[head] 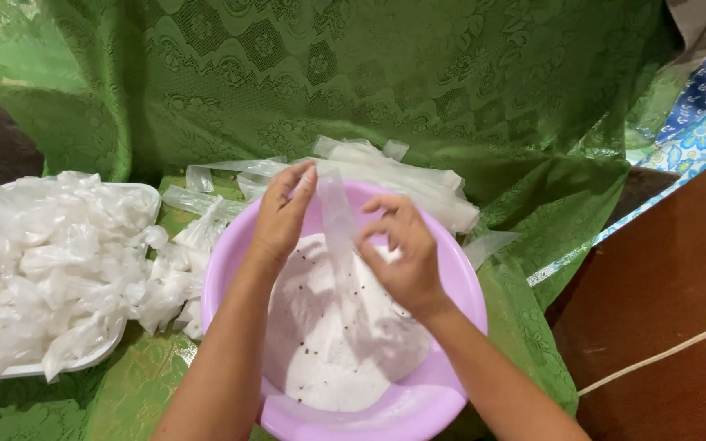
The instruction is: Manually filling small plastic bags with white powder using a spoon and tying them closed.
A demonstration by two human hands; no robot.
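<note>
Left hand (pixel 281 214) and right hand (pixel 402 253) both pinch a thin clear plastic sleeve bag (pixel 337 214) by its top, holding it upright over the round lilac plastic basin (pixel 459 286) of white powder (pixel 332 351) with dark specks. Green lace cloth (pixel 418 73) covers the table. At the left edge, a white tray (pixel 147 196) is heaped with filled clear packets (pixel 51 261). That bag looks feather-light, floppy and slippery, so I'd grip it at the mouth edges.
</note>
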